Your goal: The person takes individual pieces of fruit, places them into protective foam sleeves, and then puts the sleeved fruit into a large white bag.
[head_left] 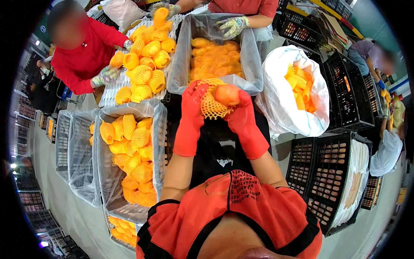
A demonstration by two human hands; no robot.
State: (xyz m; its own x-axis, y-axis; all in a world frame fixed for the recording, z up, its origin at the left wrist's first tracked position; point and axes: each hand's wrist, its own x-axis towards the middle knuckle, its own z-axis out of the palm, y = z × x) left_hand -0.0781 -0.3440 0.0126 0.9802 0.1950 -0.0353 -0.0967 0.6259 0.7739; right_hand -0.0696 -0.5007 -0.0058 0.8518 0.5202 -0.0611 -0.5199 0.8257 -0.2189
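Both my hands wear red rubber gloves and meet in the middle of the view. My left hand [194, 101] grips a yellow foam net sleeve [212, 111] with its fingers curled on it. My right hand [242, 114] is closed on an orange-red round fruit [226, 93], which sits partly inside that sleeve. Just beyond them is a lined crate [255, 64] holding netted fruit [211, 56]. To my left a lined crate [160, 129] holds many netted yellow pieces [140, 138]. To my right a white sack [278, 86] holds yellow foam sleeves [302, 84].
A person in red [73, 64] with gloved hands works beside netted fruit on a white padded surface [112, 95]. A second worker's gloved hand [233, 28] reaches over the far crate. Black crates [345, 86] stand right, with workers [384, 151] beyond. Another lined crate [73, 155] is left.
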